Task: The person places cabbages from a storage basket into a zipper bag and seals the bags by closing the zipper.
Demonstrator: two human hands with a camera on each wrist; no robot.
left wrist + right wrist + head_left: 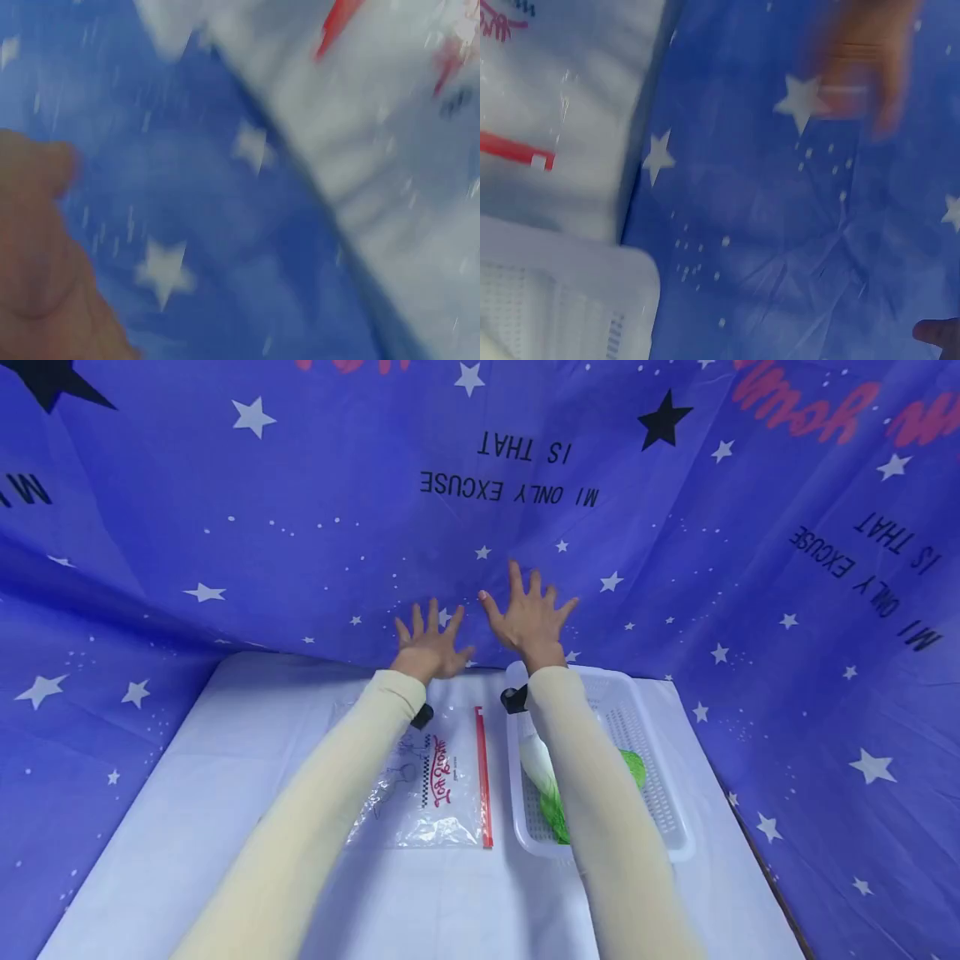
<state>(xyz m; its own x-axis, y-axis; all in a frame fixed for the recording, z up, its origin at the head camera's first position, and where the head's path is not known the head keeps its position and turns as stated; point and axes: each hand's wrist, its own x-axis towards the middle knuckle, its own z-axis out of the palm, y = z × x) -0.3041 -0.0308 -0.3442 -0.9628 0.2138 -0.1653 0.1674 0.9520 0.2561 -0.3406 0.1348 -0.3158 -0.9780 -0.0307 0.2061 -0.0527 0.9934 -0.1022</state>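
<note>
Both hands are held out with fingers spread, in front of the blue star-printed cloth, and neither holds anything. My left hand [429,645] is beyond the far end of a clear zip bag [405,793] that lies flat with a red slider strip along its right side. My right hand [528,618] is above the far edge of a white plastic basket [667,802]. In the basket lie a white-and-green leafy vegetable [551,802] and a round green item [634,767], both partly covered by the right sleeve. The left wrist view is blurred and shows part of the left hand [37,262].
A white table [255,735] carries the bag and the basket side by side. Blue cloth [360,543] with stars and lettering rises behind the table and on both sides. A black wrist strap [514,699] shows at the right wrist.
</note>
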